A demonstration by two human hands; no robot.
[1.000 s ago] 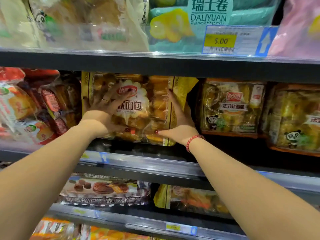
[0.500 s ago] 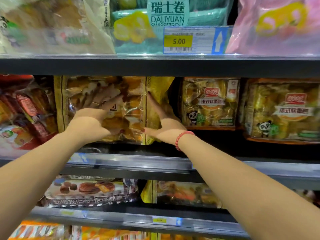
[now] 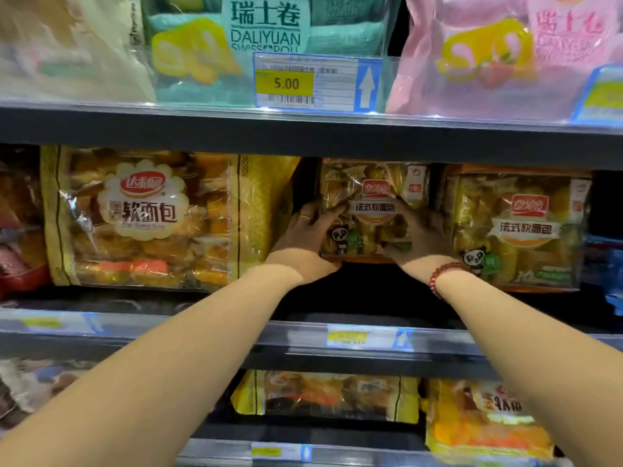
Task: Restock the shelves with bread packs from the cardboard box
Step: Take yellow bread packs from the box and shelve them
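Observation:
On the middle shelf point(image 3: 202, 335) a large yellow soft-bread pack point(image 3: 148, 217) stands upright at the left, untouched. To its right, set further back, is a smaller clear bread pack with a panda print point(image 3: 374, 183). My left hand point(image 3: 303, 237) grips its lower left corner, fingers across the front. My right hand point(image 3: 421, 234), with a red bead bracelet at the wrist, grips its lower right corner. A second panda-print pack point(image 3: 526, 230) stands closer to the front on the right. No cardboard box is in view.
The shelf above carries a teal Swiss-roll pack point(image 3: 266, 25), a pink one point(image 3: 505, 45) and a 5.00 price tag point(image 3: 286, 82). Red packs point(image 3: 17, 264) sit at far left. The lower shelf holds more yellow bread packs point(image 3: 330, 396). Dark shelf floor shows in front of the held pack.
Both hands left the large yellow pack, which now stands upright, and moved right onto the smaller panda-print pack. The view shifted right.

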